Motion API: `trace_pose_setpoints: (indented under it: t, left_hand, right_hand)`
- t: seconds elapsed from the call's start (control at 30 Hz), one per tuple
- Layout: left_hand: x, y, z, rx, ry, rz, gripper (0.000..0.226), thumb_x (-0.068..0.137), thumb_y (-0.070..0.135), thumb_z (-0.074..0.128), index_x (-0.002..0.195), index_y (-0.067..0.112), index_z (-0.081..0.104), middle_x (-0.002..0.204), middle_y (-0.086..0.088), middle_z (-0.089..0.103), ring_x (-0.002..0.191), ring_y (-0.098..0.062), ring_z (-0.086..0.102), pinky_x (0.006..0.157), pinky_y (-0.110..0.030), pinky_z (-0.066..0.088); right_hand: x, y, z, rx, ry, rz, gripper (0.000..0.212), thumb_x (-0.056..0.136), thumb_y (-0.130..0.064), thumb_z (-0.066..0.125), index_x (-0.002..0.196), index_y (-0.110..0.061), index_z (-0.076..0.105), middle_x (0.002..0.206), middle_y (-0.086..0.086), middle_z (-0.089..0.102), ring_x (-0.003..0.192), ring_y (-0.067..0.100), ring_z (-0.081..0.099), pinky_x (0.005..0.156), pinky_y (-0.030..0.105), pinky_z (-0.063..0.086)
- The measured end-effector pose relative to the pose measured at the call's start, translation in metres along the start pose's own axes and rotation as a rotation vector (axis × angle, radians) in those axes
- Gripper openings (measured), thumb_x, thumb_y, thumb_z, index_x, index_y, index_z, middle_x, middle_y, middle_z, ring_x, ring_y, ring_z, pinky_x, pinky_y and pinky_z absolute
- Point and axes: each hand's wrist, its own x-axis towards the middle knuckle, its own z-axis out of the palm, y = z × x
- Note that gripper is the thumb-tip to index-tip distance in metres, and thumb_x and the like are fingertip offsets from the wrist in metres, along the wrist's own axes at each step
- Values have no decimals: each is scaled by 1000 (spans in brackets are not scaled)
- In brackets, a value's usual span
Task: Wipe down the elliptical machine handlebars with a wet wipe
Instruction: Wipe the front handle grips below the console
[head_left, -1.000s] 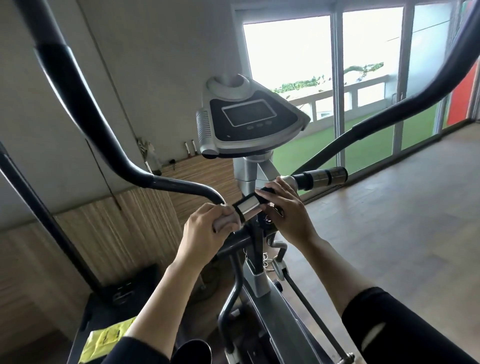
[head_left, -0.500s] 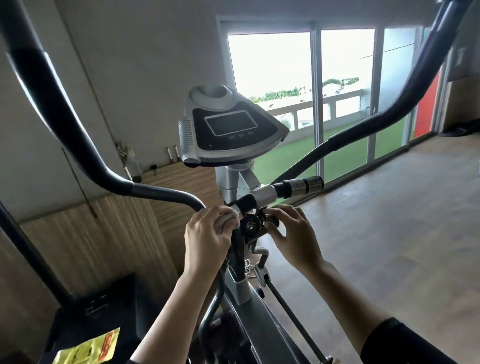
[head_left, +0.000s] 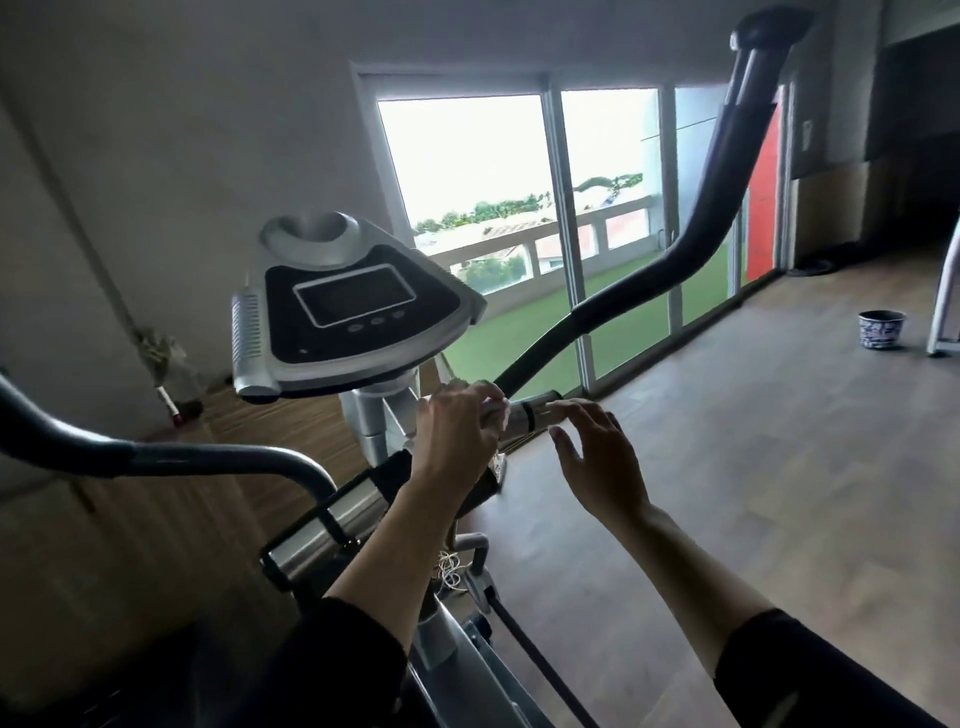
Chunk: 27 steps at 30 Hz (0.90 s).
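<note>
Source: daylight through the glass doors (head_left: 467, 208), sky blown out white.
Room: dim and grey; the wall (head_left: 182, 156) lies in shade.
Sheen: pale reflection across the wood floor (head_left: 753, 467).
Blur: left hand (head_left: 457, 436) and right hand (head_left: 597, 457) slightly smeared, lower corners soft.
Distortion: wide-angle curving toward frame edges, corners darkened.

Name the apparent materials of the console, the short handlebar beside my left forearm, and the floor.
Console: likely moulded plastic, silver shell, glossy black face. Short handlebar: probably polished metal, brightly reflective, with black bands. Floor: wood or wood-look planks, matte; grain and seams show.
</note>
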Motion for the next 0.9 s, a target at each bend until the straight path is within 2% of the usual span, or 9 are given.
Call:
trace_pose_setpoints:
  t: [0.1, 0.27, 0.47, 0.57, 0.73, 0.9]
  left_hand:
    - [13, -2, 11, 57, -51, 13, 17, 84, 16, 71, 100, 14, 73, 98, -10, 71, 90, -22, 63, 87, -39, 52]
    - [20, -11, 26, 123, -131, 27, 21, 76, 15, 77, 97, 17, 75, 95, -6, 72, 91, -23, 61, 87, -43, 49]
    - [27, -8, 31, 1, -201, -33, 29, 72, 15, 81, 100, 17, 75, 94, -4, 75, 85, -20, 69, 83, -39, 56]
    - [28, -4, 28, 78, -237, -35, 29, 76, 22, 79, 104, 18, 74, 96, -4, 74, 88, -21, 69, 86, -38, 54]
    - [26, -16, 14, 62, -276, -61, 24, 73, 21, 81, 96, 22, 75, 90, 1, 75, 85, -15, 69, 81, -36, 56]
    - [31, -3, 29, 62, -246, -28, 17, 75, 22, 79, 92, 21, 75, 89, -3, 75, 85, -23, 68, 80, -38, 55]
  right_hand:
    - [18, 14, 6, 8, 9, 8, 31, 95, -18, 55, 126, -12, 58, 128, 8, 59, 118, 28, 52, 94, 32, 43]
    - [36, 31, 17, 14, -66, -34, 37, 96, -22, 56, 133, -17, 55, 140, 7, 53, 129, 25, 47, 103, 38, 42]
    - [35, 44, 24, 30, -62, -100, 41, 88, -20, 67, 129, -16, 59, 135, 9, 57, 125, 27, 51, 101, 38, 42]
    - [37, 48, 26, 18, -54, -121, 43, 86, -21, 70, 128, -17, 60, 133, 7, 59, 123, 27, 52, 100, 43, 46]
    - [37, 50, 29, 41, -21, -130, 44, 84, -25, 71, 126, -18, 61, 130, 6, 61, 120, 27, 55, 95, 48, 50]
    - [36, 52, 32, 32, -3, -125, 44, 84, -26, 71, 127, -20, 60, 132, 4, 60, 124, 26, 52, 99, 47, 46]
